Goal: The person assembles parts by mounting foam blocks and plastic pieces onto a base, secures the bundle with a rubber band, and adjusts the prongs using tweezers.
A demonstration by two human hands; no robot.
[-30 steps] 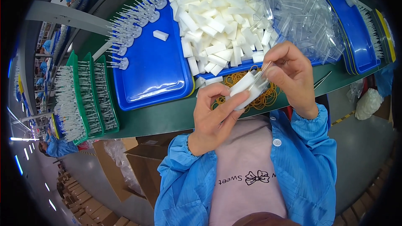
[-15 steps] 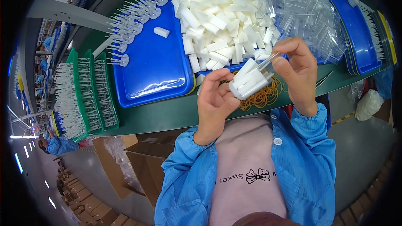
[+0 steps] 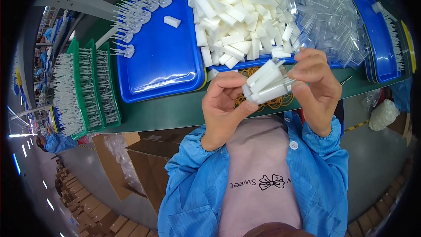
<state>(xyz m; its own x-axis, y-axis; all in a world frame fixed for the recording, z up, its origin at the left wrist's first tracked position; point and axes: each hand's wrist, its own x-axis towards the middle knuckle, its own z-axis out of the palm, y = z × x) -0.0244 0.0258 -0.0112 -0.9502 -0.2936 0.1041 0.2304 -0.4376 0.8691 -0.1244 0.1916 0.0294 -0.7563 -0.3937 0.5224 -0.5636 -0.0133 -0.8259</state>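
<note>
white-block bundle (image 3: 268, 81) is what i have at the centre of the frame, tilted and held up off the surface. from my remote post i see a green table (image 3: 175, 115) bending across the view. a blue tray (image 3: 151, 68) lies upper left, with pronged clear pieces (image 3: 140, 15) lined along its rim and one loose white block (image 3: 172, 21) inside. top centre, a heap of white blocks (image 3: 239, 26) is piled beside a mass of clear plastic parts (image 3: 329, 22); tan rubber bands (image 3: 279, 102) lie partly hidden behind the bundle. green trays (image 3: 90, 83) full of pronged pieces stand at left. beyond the table i make out a grey floor (image 3: 381, 158), an open cardboard box (image 3: 151, 164) below it, and stacked cartons (image 3: 94, 213) lower left.

the left hand (image 3: 226, 107) grips the bundle's lower-left end, thumb beneath and fingers curled behind. at its right end, the right hand (image 3: 316, 88) has thumb and forefinger closed on the tips of thin clear prongs (image 3: 289, 82). the blocks sit between the two hands, splayed slightly apart.
</note>
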